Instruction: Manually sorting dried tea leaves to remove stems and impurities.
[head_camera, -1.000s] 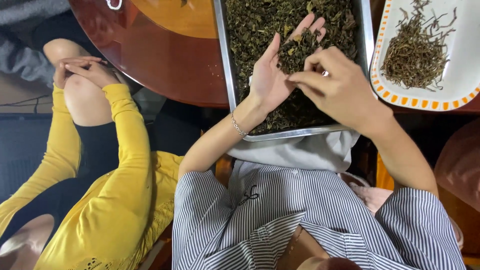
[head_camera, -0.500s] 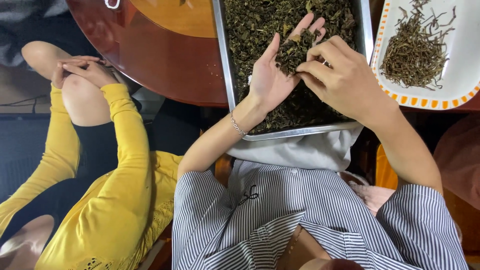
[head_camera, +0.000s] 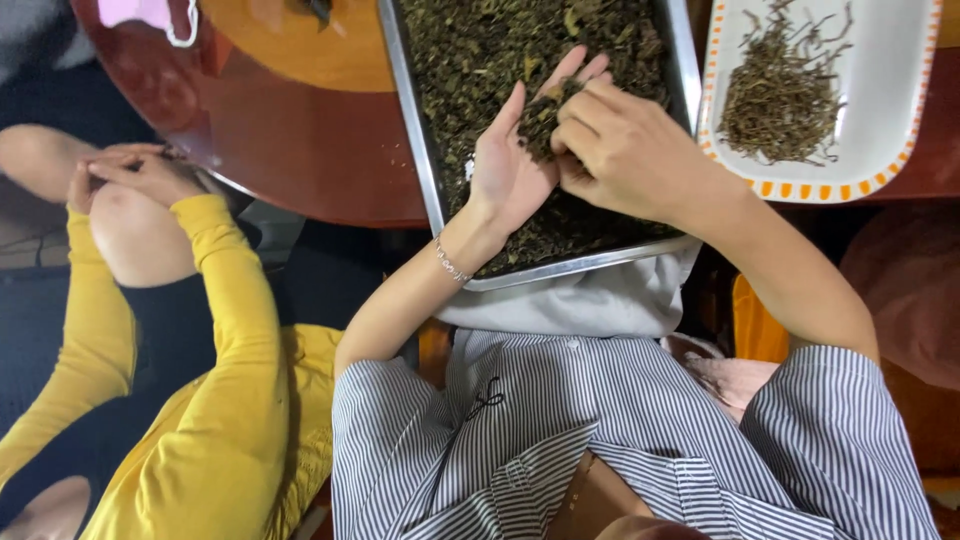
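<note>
Steel tray (head_camera: 425, 170) lies on the red-brown wooden counter (head_camera: 300, 140), its near edge overhanging the counter rim above the person's lap. Dark dried leaves (head_camera: 480, 50) fill the tray.

Left hand (head_camera: 510, 165): palm up over the tray, fingers extended and released, a small pile of leaves resting on the palm. A thin bracelet (head_camera: 450, 265) sits on the wrist.

Right hand (head_camera: 620, 150): knuckles up, just beside and partly over the left palm. Its fingers (head_camera: 575, 120) are curled and pinched down into the pile of leaves on the palm; what exactly is pinched between the fingertips cannot be told, since the back of the hand covers them.

Surroundings:
- White oblong dish (head_camera: 890, 110) with an orange-marked rim stands on the counter just right of the tray, holding a heap of thin dry stems (head_camera: 780, 95). Right forearm passes near its lower left corner.
- Grey cloth (head_camera: 600, 300) hangs below the tray edge, above a striped garment (head_camera: 560, 420).
- Pink face mask (head_camera: 150, 15) lies at the far left edge of the counter.
- Another person in a yellow sleeve (head_camera: 230, 300) sits on the left, hands clasped (head_camera: 125, 175) over a raised knee, well apart from the tray.
</note>
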